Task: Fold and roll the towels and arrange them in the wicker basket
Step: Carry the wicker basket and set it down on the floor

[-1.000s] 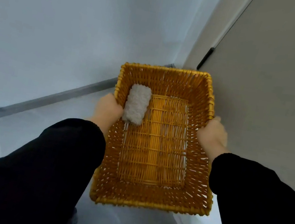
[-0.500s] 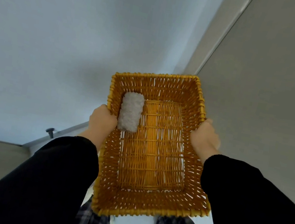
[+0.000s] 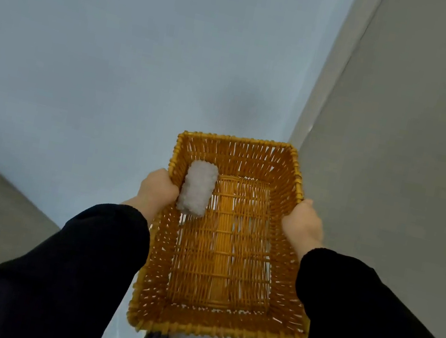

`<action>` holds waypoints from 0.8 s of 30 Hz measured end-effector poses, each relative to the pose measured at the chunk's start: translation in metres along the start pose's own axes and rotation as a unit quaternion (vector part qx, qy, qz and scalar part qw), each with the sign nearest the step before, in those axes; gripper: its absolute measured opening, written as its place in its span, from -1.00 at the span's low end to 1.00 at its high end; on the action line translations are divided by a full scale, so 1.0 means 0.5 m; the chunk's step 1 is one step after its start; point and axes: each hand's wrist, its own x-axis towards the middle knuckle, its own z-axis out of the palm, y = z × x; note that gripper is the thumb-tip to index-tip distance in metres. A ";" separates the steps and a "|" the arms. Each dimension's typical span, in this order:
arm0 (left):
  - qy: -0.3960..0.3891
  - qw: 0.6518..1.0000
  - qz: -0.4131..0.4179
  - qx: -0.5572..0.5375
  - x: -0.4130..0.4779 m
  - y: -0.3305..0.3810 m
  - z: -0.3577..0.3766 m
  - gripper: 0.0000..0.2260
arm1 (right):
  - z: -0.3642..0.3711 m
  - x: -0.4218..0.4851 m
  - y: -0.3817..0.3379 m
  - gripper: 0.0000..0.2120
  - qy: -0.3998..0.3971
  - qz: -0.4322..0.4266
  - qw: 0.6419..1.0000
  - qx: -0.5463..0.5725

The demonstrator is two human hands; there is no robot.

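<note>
Head cam: pale blue surface [image 3: 115, 60] behind, grey panel [image 3: 428, 145] on the right. Wicker basket [image 3: 216, 333] is held with its long axis pointing away. One rolled white towel [image 3: 197, 188] sits inside against the left wall near the far end, lying the same way. Left hand [image 3: 157, 190] and right hand [image 3: 302, 226] each clamp a side rim.

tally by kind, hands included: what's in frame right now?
basket: 1
rolled towel: 1, inside the basket at its far left
hands: 2, left hand and right hand, each gripping one side of the basket
total: 4
</note>
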 end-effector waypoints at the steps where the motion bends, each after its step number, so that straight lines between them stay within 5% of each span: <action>1: 0.012 1.000 0.000 0.001 -0.030 -0.001 -0.010 -0.79 | -0.017 -0.016 0.007 -0.87 -0.001 -0.012 1.000 -0.002; 12: 0.062 0.996 -0.067 -0.005 -0.461 -0.090 -0.120 -0.78 | -0.129 -0.278 0.069 -0.85 -0.033 -0.169 0.985 -0.009; 24: 0.117 0.982 -0.148 -0.015 -0.865 -0.465 -0.258 -0.83 | -0.011 -0.771 0.014 -0.74 -0.078 -0.267 0.959 -0.054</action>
